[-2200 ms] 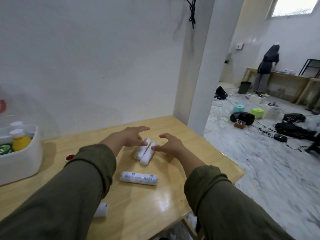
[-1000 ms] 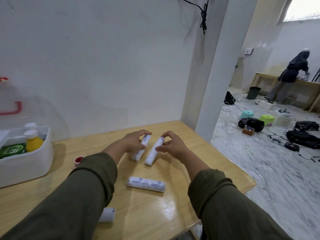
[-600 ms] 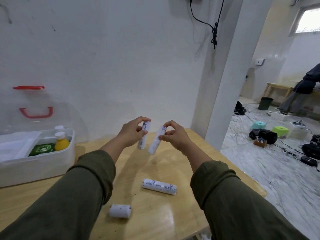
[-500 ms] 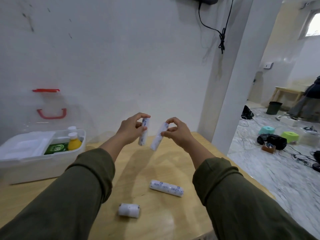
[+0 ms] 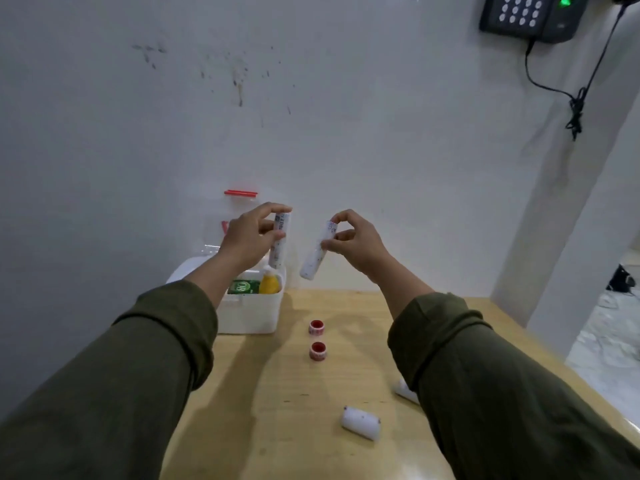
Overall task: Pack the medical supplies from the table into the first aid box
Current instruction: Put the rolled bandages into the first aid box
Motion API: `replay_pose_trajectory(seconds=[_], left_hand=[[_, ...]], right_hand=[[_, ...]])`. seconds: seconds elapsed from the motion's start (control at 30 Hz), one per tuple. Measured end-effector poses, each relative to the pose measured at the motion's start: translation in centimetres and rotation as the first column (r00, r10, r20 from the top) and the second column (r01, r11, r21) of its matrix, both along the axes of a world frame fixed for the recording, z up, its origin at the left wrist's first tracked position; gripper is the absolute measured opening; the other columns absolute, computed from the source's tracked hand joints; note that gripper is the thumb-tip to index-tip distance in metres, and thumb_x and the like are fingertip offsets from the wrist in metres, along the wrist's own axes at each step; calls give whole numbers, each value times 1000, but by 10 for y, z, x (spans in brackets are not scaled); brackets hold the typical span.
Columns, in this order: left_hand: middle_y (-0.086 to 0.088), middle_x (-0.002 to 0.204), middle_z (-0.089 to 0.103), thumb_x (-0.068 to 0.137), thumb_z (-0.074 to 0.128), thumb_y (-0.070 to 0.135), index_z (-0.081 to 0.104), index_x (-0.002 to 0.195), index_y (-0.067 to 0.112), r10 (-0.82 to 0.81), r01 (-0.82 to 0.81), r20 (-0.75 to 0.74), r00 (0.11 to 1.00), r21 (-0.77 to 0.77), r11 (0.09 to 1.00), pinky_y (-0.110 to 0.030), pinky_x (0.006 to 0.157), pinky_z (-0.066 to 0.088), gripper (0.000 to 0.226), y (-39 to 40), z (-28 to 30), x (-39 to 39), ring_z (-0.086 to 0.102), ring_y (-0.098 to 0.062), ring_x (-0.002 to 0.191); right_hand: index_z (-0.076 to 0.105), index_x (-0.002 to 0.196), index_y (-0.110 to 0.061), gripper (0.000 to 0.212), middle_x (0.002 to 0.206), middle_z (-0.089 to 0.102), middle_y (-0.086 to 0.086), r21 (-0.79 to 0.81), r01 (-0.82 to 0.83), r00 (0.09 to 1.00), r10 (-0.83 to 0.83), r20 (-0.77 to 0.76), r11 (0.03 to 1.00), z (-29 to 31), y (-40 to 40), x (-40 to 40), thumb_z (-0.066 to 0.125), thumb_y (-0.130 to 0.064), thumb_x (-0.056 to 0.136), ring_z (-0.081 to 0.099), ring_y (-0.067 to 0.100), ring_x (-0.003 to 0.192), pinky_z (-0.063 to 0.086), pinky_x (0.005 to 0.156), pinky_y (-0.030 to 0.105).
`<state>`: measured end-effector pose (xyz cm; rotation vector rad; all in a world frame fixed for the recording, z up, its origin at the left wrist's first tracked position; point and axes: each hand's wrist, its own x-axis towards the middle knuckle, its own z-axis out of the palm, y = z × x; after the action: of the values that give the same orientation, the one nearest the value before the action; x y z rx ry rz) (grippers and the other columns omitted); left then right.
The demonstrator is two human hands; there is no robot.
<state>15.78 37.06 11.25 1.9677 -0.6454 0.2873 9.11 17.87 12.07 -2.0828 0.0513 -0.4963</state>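
A: What filled the view, biggest first?

B: The wooden worktop [image 5: 277, 427] ran along a white wall. At its far left stood the white first aid box [image 5: 252, 315], lid up, with a yellow bottle [image 5: 270, 284] and a green packet [image 5: 242, 287] already inside.

A: And the hands?

B: Both were raised near the box. The left hand [image 5: 247, 239] had its grip closed around a wrapped bandage roll [image 5: 280, 242], held nearly upright above the box's right end. The right hand [image 5: 356, 242] pinched the top of a second roll [image 5: 317, 252], tilted, hanging just right of the box and clear of the worktop.

A: Which step was that?

B: Carrying, I'd judge: two rolls lifted, neither yet in the box.

A: What would the next move need?

B: Probably lowering each roll into free space beside the bottle, then letting go. The right roll seemed to need shifting left over the rim first.

A: Anything left out?

B: A short white roll [image 5: 360, 422] near the front, another white roll [image 5: 403, 391] partly hidden by the right sleeve, and two small red tape rolls [image 5: 318, 350] mid-worktop, all apart from the box.
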Motion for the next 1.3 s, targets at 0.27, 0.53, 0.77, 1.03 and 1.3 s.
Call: replay_pose_trajectory(seconds=[0.27,0.53,0.77,1.03,1.3], left_hand=[[-9,115,67,87,64,9,59,119,31,97,-96,-29,995,29,995,-22,84,43,40,49,-13,6,61,-18,102],[-7,115,68,84,67,9,59,117,29,85,-81,-85,993,50,995,-24,83,47,40,55,-32,12,63,-16,101],[-7,119,66,83,69,16,51,107,32,73,-48,-107,992,219,974,-30,77,52,34,42,-45,18,64,-22,100],[-11,123,64,82,70,14,54,110,23,56,-6,-122,991,371,929,-30,81,51,34,29,-53,23,62,-23,102],[-10,125,63,86,66,17,56,110,23,36,58,-189,981,469,881,-31,85,50,26,29,-61,29,60,-25,109]], right_hand=[[52,100,-24,30,97,68,9,-48,-78,997,78,-6,996,-8,53,29,72,-13,80,65,21,87,50,65,23],[52,100,-26,30,100,67,6,-260,-86,996,79,-37,962,-22,69,47,71,-14,81,64,20,89,54,77,31],[50,98,-27,29,104,68,6,-388,-89,995,61,-84,917,-35,66,53,71,-16,82,64,21,91,52,78,29],[48,100,-26,30,109,68,10,-365,-121,991,91,-97,923,-41,59,54,70,-15,82,60,18,86,48,72,23],[48,99,-29,31,108,68,9,-385,-108,993,83,-82,916,-46,58,59,70,-16,82,62,21,90,55,83,36]])
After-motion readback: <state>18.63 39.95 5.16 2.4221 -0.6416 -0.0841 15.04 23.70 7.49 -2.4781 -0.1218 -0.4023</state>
